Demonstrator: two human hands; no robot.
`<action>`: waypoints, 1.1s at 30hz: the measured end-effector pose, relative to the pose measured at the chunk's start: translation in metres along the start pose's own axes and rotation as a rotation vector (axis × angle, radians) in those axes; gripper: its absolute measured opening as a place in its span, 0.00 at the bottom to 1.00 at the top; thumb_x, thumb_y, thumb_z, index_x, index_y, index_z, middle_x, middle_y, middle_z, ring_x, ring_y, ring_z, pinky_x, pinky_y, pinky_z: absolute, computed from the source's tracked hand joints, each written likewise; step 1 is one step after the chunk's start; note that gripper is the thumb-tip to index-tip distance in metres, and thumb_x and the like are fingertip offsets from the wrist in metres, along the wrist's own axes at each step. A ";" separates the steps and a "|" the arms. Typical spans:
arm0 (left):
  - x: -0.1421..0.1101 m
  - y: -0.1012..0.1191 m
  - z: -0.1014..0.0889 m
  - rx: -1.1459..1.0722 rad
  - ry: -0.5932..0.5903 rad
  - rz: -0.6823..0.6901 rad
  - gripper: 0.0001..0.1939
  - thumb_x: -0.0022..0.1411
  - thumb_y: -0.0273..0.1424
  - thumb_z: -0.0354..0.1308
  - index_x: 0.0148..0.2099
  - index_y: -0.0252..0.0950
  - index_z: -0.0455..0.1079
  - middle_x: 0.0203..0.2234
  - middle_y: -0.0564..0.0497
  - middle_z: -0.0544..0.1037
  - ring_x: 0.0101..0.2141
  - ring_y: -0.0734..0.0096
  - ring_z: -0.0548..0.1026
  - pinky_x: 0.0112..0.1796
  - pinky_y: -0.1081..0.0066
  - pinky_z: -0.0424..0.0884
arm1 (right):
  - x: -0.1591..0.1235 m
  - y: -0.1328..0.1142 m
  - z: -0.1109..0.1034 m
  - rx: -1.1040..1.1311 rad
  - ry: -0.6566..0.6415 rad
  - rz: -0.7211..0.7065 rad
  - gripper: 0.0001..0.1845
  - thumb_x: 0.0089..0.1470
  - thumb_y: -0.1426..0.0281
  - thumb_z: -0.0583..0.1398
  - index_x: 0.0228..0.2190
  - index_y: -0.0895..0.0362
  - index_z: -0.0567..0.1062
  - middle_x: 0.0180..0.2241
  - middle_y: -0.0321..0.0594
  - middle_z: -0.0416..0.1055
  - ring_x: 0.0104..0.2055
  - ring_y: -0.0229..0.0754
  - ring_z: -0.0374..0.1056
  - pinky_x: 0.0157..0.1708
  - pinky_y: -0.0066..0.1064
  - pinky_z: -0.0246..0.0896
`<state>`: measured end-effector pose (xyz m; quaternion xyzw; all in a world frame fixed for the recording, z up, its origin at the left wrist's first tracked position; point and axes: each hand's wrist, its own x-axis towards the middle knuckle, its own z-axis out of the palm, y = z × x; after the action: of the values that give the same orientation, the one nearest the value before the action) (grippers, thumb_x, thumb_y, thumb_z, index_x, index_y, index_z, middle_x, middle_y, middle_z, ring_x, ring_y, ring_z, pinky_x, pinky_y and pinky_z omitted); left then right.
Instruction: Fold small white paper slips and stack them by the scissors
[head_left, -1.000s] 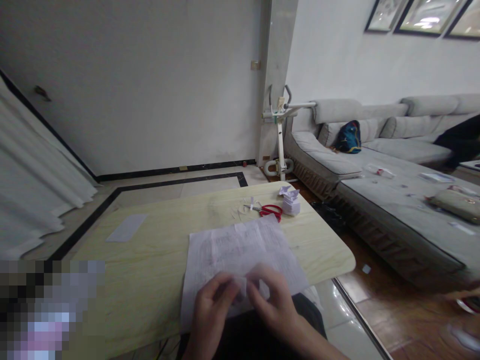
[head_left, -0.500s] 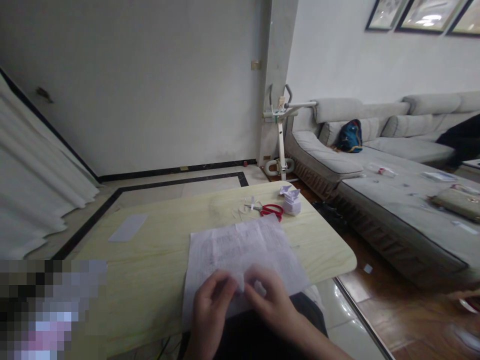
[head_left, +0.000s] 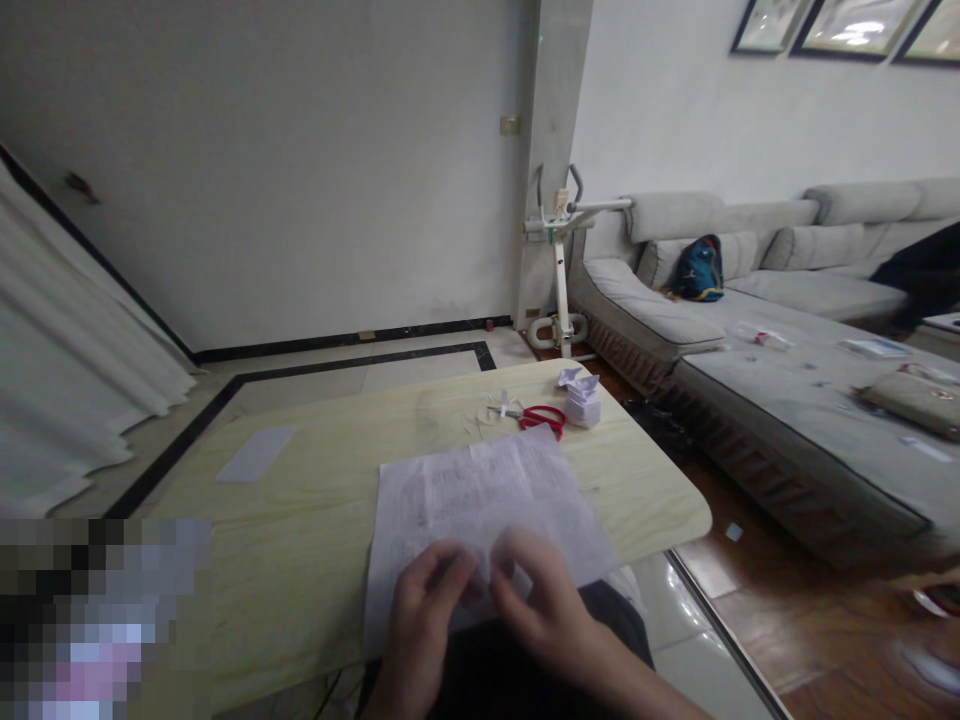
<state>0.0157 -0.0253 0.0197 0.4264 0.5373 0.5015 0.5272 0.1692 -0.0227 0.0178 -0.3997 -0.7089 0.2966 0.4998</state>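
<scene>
A creased sheet of printed paper [head_left: 472, 490] lies at the table's front edge and hangs toward my lap. Over its lower part, my left hand [head_left: 435, 590] is closed, thumb and fingers pinched. Close on the right, my right hand [head_left: 532, 590] is pinched the same way, its fingertips a small gap from the left ones. Something small and pale shows between them, too blurred to name. Beyond the sheet's far edge rest red-handled scissors [head_left: 541, 418], with thin paper scraps [head_left: 487, 415] around the blades. Folded white paper pieces [head_left: 582, 400] stand right of the scissors.
A white paper slip [head_left: 256, 453] lies on the left of the pale wooden table [head_left: 300, 560]. Past the table's right end is a grey sofa [head_left: 795, 420] with a blue backpack [head_left: 701, 268]. A white exercise machine [head_left: 561, 270] stands by the wall. The lower left corner is pixelated.
My hands have stayed over the sheet, still pinched. The gap between their fingertips looks slightly wider, and the pale bit between them shows less clearly. The view has shifted very slightly.
</scene>
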 end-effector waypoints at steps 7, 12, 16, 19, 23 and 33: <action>0.003 0.000 0.003 -0.022 -0.048 -0.012 0.15 0.53 0.44 0.66 0.31 0.36 0.77 0.22 0.53 0.78 0.27 0.67 0.75 0.29 0.73 0.72 | 0.000 0.012 0.004 0.037 0.002 0.069 0.04 0.56 0.74 0.57 0.30 0.55 0.69 0.27 0.35 0.69 0.29 0.39 0.65 0.30 0.29 0.62; -0.001 0.004 0.006 -0.033 0.019 0.038 0.16 0.52 0.42 0.67 0.39 0.38 0.76 0.29 0.52 0.81 0.31 0.65 0.78 0.33 0.71 0.74 | 0.001 0.010 0.000 -0.038 -0.004 0.044 0.07 0.55 0.76 0.57 0.26 0.55 0.67 0.25 0.34 0.67 0.27 0.38 0.63 0.28 0.29 0.59; -0.001 0.008 0.003 0.016 -0.026 0.066 0.13 0.51 0.41 0.68 0.36 0.38 0.77 0.28 0.52 0.81 0.32 0.65 0.78 0.33 0.72 0.74 | 0.003 0.004 -0.003 -0.065 -0.025 0.028 0.08 0.54 0.77 0.56 0.25 0.55 0.68 0.24 0.34 0.66 0.26 0.38 0.62 0.27 0.29 0.58; 0.000 0.009 0.000 0.014 -0.109 0.039 0.11 0.54 0.40 0.66 0.33 0.37 0.76 0.24 0.54 0.79 0.28 0.68 0.76 0.31 0.73 0.73 | 0.004 0.001 -0.003 -0.035 -0.006 0.047 0.08 0.56 0.75 0.57 0.26 0.55 0.70 0.24 0.35 0.68 0.27 0.38 0.64 0.28 0.29 0.61; 0.001 0.004 -0.001 -0.092 -0.134 0.008 0.12 0.59 0.41 0.63 0.33 0.37 0.74 0.24 0.55 0.77 0.27 0.70 0.74 0.31 0.74 0.72 | 0.004 0.001 -0.003 0.023 -0.005 0.074 0.06 0.57 0.72 0.60 0.28 0.55 0.71 0.25 0.35 0.71 0.28 0.38 0.66 0.30 0.29 0.63; 0.007 0.002 -0.018 0.489 -0.146 0.711 0.13 0.59 0.27 0.64 0.46 0.45 0.76 0.40 0.50 0.79 0.43 0.61 0.76 0.46 0.66 0.72 | 0.007 -0.004 -0.010 -0.191 0.042 -0.125 0.07 0.53 0.79 0.60 0.29 0.55 0.73 0.27 0.39 0.71 0.30 0.42 0.67 0.29 0.32 0.63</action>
<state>-0.0032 -0.0194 0.0193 0.7316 0.4214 0.4783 0.2416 0.1766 -0.0181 0.0280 -0.4066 -0.7469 0.1876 0.4916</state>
